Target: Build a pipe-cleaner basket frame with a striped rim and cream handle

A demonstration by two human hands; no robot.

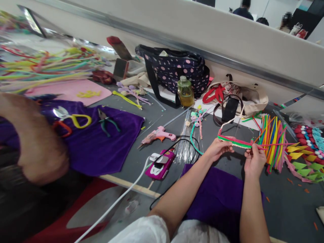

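Bundle of pipe cleaners held level between two hands

The pipe-cleaner bundle [234, 141] is held just above the grey table [286, 206], its long axis running left to right. It is pinched by the left hand [217, 149] at its left end and by the right hand [253, 158] near the loose stems [272, 141]. No writing can be read.

Surface: grey table [286, 206]
Cloths: purple cloth [101, 148]; second purple cloth [217, 195]
Tools: pink glue gun [159, 134]
Middle: pink phone [160, 164], oil bottle [185, 91]
Back: dotted bag [177, 69]
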